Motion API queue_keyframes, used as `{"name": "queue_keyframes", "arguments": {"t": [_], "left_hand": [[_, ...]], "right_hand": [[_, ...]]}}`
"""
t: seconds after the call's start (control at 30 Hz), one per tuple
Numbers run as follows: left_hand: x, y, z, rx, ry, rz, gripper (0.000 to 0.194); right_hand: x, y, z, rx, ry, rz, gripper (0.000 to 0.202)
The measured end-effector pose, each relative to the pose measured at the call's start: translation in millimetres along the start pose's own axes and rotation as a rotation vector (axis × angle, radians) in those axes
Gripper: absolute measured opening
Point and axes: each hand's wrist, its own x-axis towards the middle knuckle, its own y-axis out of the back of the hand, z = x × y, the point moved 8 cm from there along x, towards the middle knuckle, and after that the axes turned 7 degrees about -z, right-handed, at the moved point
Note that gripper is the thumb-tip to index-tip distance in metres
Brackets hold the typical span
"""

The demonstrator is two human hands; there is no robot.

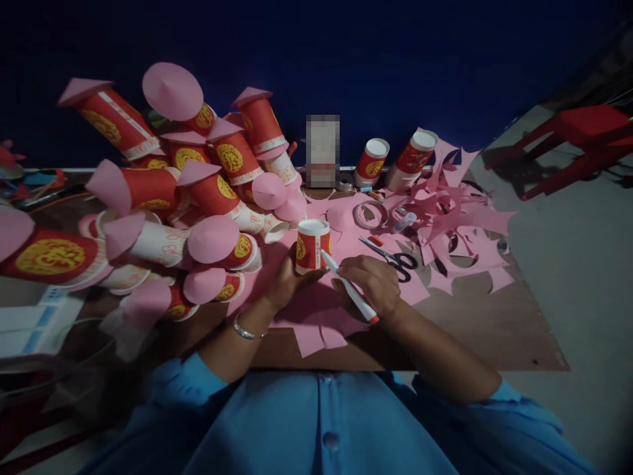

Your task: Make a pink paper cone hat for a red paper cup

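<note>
My left hand [285, 280] grips a red paper cup [307, 247] from its left side and below. The cup has a yellow emblem and a white strip with small red marks, and its white end faces up. A white marker pen [352, 290] with a red end is held in my right hand [370, 280], its tip at or very near the white strip. Just right of that hand lie black-handled scissors [401, 262] on pink paper [316, 303]. A flat pink cone [340, 216] rests behind the cup.
Many red and white cups with pink cone tops [227, 155] are heaped at left. Two more cups [372, 161] stand at the back. Pink paper offcuts [459, 224] and a tape roll [370, 214] lie at right. A red stool [583, 135] stands beyond the table [519, 323].
</note>
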Motion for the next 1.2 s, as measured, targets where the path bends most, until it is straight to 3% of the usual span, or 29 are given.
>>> {"name": "queue_keyframes", "arguments": {"t": [0.1, 0.3, 0.37, 0.57, 0.67, 0.83, 0.9, 1.2], "left_hand": [[-2, 2.5, -1, -0.078, -0.017, 0.003, 0.072], [-6, 13.3, -16, -0.275, 0.032, -0.014, 0.038], [-4, 13.7, -16, -0.374, 0.017, -0.019, 0.043], [-3, -6.6, -2, -0.636, 0.010, -0.222, 0.061], [-3, -3.8, -6, -0.625, 0.015, -0.205, 0.062], [-1, 19.2, -22, -0.506, -0.005, 0.031, 0.050], [-1, 23.0, -25, -0.475, -0.004, 0.074, 0.047], [2, 19.9, -20, -0.357, -0.072, 0.025, 0.075]], "right_hand": [[0, 4, 1, -0.013, 0.003, 0.008, 0.011], [-10, -3, 8, 0.007, -0.045, -0.010, 0.022], [-14, -8, 14, 0.031, -0.098, -0.022, 0.028], [-19, -23, 37, 0.225, -0.297, -0.081, 0.043], [-23, -32, 48, 0.301, -0.421, -0.143, 0.043], [-29, -42, 53, 0.387, -0.476, -0.185, 0.045], [-30, -45, 52, 0.417, -0.468, -0.185, 0.047], [-34, -52, 55, 0.462, -0.478, -0.197, 0.049]]}}
